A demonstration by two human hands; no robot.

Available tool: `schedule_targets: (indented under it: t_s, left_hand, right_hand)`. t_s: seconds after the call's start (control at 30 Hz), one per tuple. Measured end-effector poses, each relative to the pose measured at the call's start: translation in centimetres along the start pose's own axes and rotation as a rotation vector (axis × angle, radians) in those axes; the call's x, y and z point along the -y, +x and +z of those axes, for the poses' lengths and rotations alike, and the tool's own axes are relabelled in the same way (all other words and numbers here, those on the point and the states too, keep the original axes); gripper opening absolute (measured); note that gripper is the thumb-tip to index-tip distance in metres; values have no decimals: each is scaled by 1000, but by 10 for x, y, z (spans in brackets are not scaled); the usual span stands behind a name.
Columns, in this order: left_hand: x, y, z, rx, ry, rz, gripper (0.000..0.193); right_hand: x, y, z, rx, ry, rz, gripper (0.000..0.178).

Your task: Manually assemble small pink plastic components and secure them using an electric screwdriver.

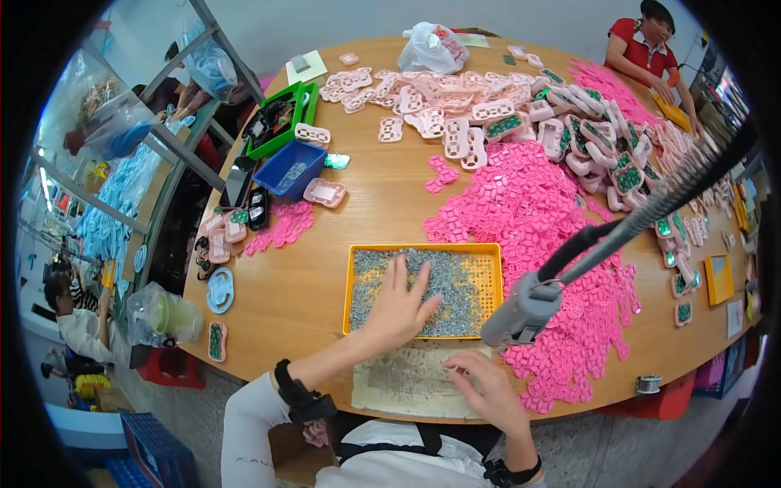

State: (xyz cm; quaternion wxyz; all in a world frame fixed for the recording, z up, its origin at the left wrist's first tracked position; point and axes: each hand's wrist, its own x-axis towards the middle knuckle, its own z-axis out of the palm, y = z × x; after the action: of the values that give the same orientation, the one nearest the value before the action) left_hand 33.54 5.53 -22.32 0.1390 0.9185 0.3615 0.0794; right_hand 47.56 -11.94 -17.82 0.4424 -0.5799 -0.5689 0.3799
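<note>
My left hand (pixel 394 305) lies over a yellow tray (pixel 498 281) with its fingers spread, the tips on a heap of small silvery metal pieces (pixel 451 297), probably screws. Closer to me, my right hand (pixel 488 386) hovers over a pale, speckled sheet (pixel 399 382) at the table edge. Its thumb and forefinger are drawn together; whatever sits between them is too small to make out. Directly right of the tray spreads a big heap of flat pink plastic pieces (pixel 561 325). Above the tray's right corner hangs a grey power screwdriver (pixel 521 309) on a spring.
Pale pink frames (pixel 439 85) and housings with green circuit boards (pixel 626 175) pile up at the back. On the left stand a blue bin (pixel 289 171) and a green tray (pixel 313 98). A person in red (pixel 643 53) sits at the far right. A wire spool (pixel 648 384) lies near the right edge.
</note>
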Motion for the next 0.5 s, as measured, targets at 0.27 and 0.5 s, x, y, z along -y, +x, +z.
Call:
schedule_targets:
  t_s: [0.27,0.5]
  left_hand:
    - [-20,14,6,155,-187,614,56]
    - [24,-16,-44,515,-165,549,58]
  right_hand:
    - [-1,-12,-2,23,-23,42,17]
    - [-7,-28,-10,3,-12,86,16]
